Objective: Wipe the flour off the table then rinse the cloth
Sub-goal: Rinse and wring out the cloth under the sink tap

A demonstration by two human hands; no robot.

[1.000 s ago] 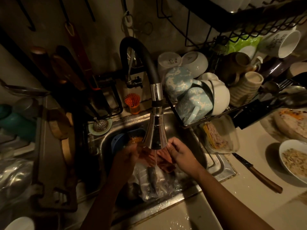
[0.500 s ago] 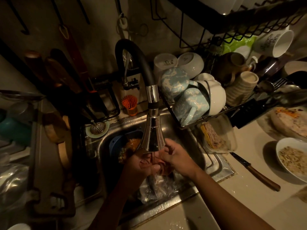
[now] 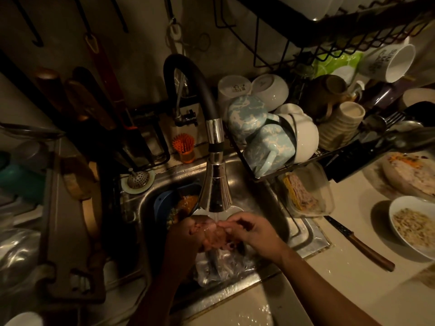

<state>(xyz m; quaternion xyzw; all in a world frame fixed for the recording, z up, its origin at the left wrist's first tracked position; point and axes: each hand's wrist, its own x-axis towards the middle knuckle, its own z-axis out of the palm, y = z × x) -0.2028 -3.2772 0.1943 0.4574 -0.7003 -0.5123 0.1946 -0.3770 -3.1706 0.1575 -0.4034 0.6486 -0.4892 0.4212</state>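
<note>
A wet reddish cloth (image 3: pixel 215 238) is bunched under the stream of the chrome faucet head (image 3: pixel 215 191) over the steel sink (image 3: pixel 249 180). My left hand (image 3: pixel 186 236) grips the cloth from the left. My right hand (image 3: pixel 251 231) pinches it from the right, fingers curled. Both hands meet directly below the running water. Most of the cloth is hidden between the hands.
A crumpled plastic bag (image 3: pixel 221 267) and a blue bowl (image 3: pixel 164 203) lie in the sink. A dish rack with mugs (image 3: pixel 268 147) crowds the right. On the counter lie a knife (image 3: pixel 362 245), a food container (image 3: pixel 306 191) and a white bowl (image 3: pixel 414 229). A strainer (image 3: pixel 137 180) sits left.
My hands have drawn together under the faucet and now bunch the cloth tightly in the stream. The camera view shifted slightly.
</note>
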